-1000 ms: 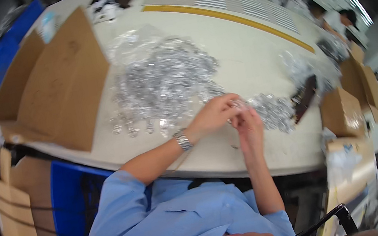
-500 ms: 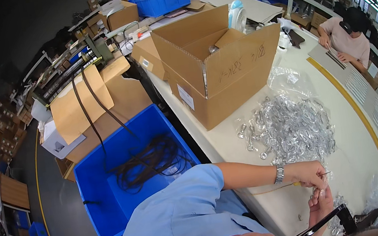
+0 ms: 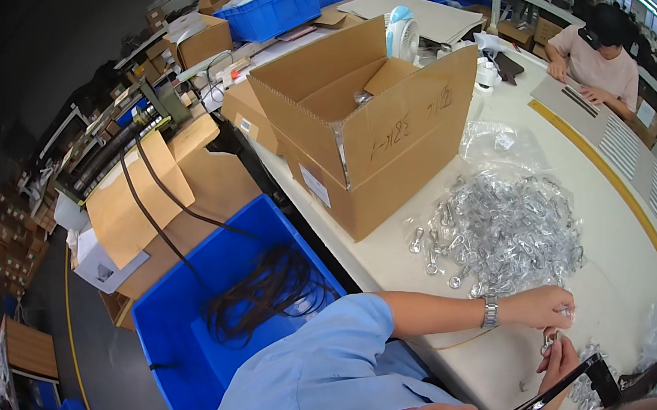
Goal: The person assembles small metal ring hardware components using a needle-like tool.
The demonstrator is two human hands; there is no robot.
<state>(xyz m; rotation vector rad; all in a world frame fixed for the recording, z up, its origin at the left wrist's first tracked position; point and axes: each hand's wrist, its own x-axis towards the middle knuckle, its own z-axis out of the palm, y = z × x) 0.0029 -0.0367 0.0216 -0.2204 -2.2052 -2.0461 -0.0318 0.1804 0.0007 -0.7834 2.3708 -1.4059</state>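
Note:
My left hand point(image 3: 544, 308), with a metal watch point(image 3: 489, 310) on the wrist, is closed in a pinch on something small, shiny and clear; its kind is hard to make out. Just below it, the fingers of my right hand point(image 3: 558, 359) close on a small silver metal hook point(image 3: 548, 340). The two hands are close together but apart. Beyond them on the white table lies a large pile of silver metal hooks in clear plastic bags point(image 3: 506, 227). A smaller group of shiny pieces point(image 3: 590, 389) lies beside my right hand, partly hidden by black glasses point(image 3: 545, 408).
An open cardboard box point(image 3: 389, 151) stands on the table point(image 3: 383, 270). Left of it is a blue bin point(image 3: 189, 358) with dark cords point(image 3: 265, 294). A small fan point(image 3: 402, 36) is behind the box. A co-worker point(image 3: 600, 64) sits across, near slotted grey strips point(image 3: 623, 147).
My hands have moved slightly apart from where they met. The silver hook now shows in my right fingers. A thin dark piece seen at my left fingertips no longer shows.

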